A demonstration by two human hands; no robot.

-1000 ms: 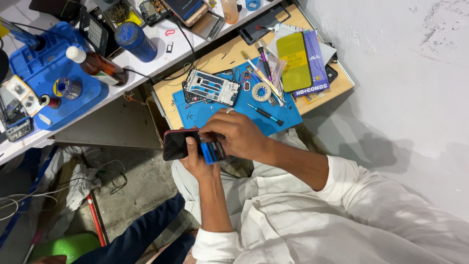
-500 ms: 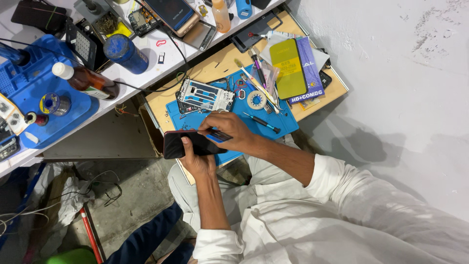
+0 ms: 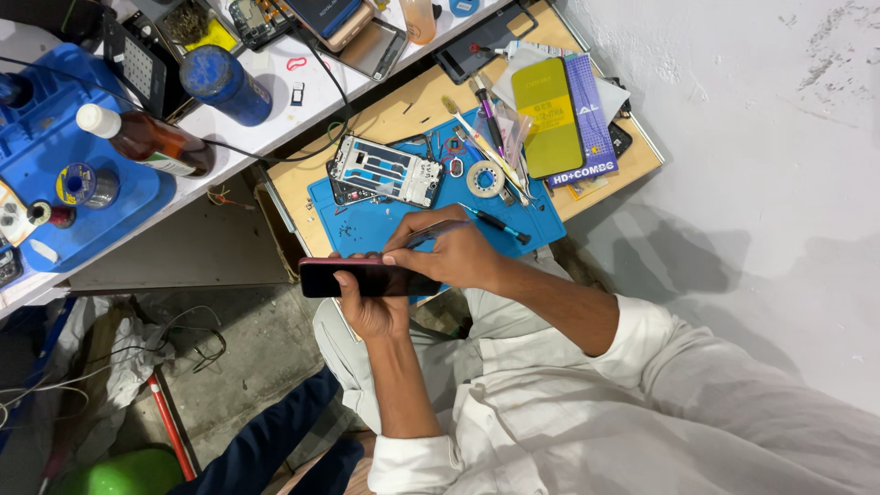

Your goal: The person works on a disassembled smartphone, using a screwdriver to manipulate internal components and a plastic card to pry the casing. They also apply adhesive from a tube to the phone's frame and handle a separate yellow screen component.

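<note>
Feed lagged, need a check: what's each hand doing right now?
Left hand: closed on the dark phone, held edge-up.
Right hand: closed on a thin tool, tip at the phone.

**Phone held edge-on, thin tool at its rim**

Dark phone (image 3: 362,278), reddish upper edge, lies level in left hand (image 3: 378,307), seen edge-on, just below blue mat. Thin blue-grey tool (image 3: 431,235) in right hand (image 3: 454,257), tilted, tip touching phone's upper edge.

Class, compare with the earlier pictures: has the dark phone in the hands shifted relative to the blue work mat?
Cannot tell for certain; the camera moved. The phone lies at the blue mat's near edge throughout.
</note>
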